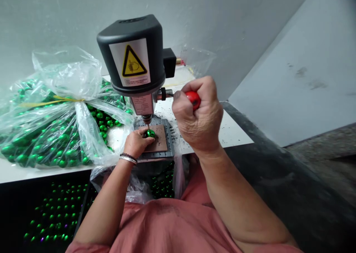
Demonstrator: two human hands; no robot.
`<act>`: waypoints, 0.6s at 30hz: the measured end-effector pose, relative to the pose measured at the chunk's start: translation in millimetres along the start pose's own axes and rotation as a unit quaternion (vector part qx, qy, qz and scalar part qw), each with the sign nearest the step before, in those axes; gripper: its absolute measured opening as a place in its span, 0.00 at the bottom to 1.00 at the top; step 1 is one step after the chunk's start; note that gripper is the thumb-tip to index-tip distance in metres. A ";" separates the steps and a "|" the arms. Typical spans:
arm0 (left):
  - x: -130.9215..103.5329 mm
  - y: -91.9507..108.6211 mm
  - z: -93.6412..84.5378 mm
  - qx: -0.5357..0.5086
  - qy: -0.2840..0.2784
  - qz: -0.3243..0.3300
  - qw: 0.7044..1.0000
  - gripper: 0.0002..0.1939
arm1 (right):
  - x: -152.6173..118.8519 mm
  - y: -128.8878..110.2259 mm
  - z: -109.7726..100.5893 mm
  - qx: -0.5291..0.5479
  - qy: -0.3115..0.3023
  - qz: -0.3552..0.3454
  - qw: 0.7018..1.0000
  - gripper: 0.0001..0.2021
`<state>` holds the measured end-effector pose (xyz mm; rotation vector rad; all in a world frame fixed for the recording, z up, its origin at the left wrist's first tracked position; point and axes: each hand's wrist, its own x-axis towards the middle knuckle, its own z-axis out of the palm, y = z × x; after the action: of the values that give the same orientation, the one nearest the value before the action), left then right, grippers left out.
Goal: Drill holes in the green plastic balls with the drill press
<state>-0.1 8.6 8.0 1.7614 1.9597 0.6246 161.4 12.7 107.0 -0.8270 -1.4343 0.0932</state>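
Observation:
A shiny green ball (pixel 150 134) sits on a brown board (pixel 160 143) on the grey base of a small drill press (pixel 133 52). My left hand (pixel 136 141) is closed on the ball, pinching it from the left between thumb and fingers. Directly above, the thin drill bit (pixel 148 127) comes down to the top of the ball; whether it has entered cannot be made out. Higher up on the right, my right hand (pixel 200 114) is wrapped round the red knob (pixel 194 100) of the press's lever.
A clear plastic bag (pixel 80 82) full of green balls lies left of the press. Dark shavings (pixel 178 134) litter the white table (pixel 236 130). Below its front edge are a black tray (pixel 55 212) with rows of green balls and another plastic bag (pixel 136 190).

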 end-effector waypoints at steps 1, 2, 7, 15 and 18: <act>-0.4 0.2 0.1 0.005 0.002 0.000 1.000 0.21 | -3.2 1.6 -0.5 -0.006 0.002 -0.015 1.000 0.05; -0.8 0.6 0.2 0.010 0.005 0.000 1.000 0.21 | -6.3 3.1 -0.9 -0.012 0.003 -0.028 1.000 0.04; -1.9 2.2 0.9 0.008 0.007 0.005 1.000 0.20 | -19.2 8.0 -1.5 -0.039 0.000 -0.039 0.998 0.03; -1.8 0.4 2.1 0.006 0.009 0.007 1.000 0.22 | -37.8 15.1 4.6 -0.073 0.030 -0.027 0.997 0.02; -2.3 1.0 2.6 0.016 0.011 -0.003 1.000 0.21 | -42.7 16.6 7.7 -0.059 0.044 -0.010 0.997 0.02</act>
<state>2.4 6.5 6.5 1.7730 2.0007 0.6172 153.5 5.7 61.8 -0.9018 -1.3750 -0.0429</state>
